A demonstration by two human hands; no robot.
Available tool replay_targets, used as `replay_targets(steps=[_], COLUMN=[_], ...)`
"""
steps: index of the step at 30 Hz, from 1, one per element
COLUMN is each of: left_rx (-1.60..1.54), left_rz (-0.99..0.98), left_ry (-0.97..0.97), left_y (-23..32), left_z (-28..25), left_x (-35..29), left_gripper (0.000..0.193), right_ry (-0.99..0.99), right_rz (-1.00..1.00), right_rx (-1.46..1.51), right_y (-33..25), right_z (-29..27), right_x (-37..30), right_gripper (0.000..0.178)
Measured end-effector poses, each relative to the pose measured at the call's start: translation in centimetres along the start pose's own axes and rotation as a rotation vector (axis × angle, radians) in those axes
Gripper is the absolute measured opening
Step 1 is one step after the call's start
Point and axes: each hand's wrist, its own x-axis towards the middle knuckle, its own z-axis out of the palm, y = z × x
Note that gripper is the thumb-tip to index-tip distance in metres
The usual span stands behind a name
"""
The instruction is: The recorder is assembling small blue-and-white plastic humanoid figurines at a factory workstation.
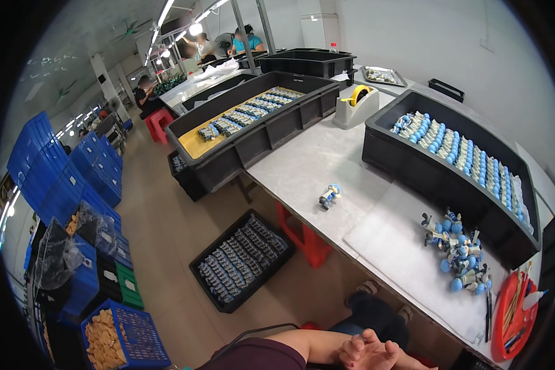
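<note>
At the lower edge, my left forearm (314,345) with a dark maroon sleeve reaches in from the left. In front of its end is my right hand (373,353), palm turned up, fingers loosely curled and apart, with nothing visible in them. My left hand is hidden behind it or outside the picture. Both are low by my lap, apart from the tabletop. On the table nearest them lies a white sheet (388,246) with a heap of small blue-and-white figurines (462,250). A single figurine (330,196) lies farther left.
A black bin (450,185) with rows of figurines stands at right, another black bin (259,132) at back left. A tape dispenser (356,108) sits between. A red tray (513,317) holds tools. On the floor are a filled black crate (243,262), red stool (302,234) and blue crates (55,166).
</note>
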Motion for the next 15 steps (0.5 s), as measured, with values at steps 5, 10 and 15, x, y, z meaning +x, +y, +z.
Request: replay_targets(steps=[5,10,15], left_rx=[-0.031,-0.05,-0.061], left_rz=[-0.014,-0.021,-0.033], left_ry=[-0.027,-0.043,-0.054], left_y=[-1.1,-0.8,0.2], left_z=[-0.3,1.0,1.0], left_x=[-0.1,-1.5,-2.3], left_gripper=[0.082,0.082,0.082], right_ry=[-0.018,-0.042,-0.104], right_rz=[-0.01,-0.006,-0.01], right_rx=[0.028,0.042,0.074], right_y=[-0.1,0.1,0.1], right_z=[-0.7,-1.5,-1.3], right_x=[0.2,-0.2,0.1], right_gripper=[0.048,0.05,0.048])
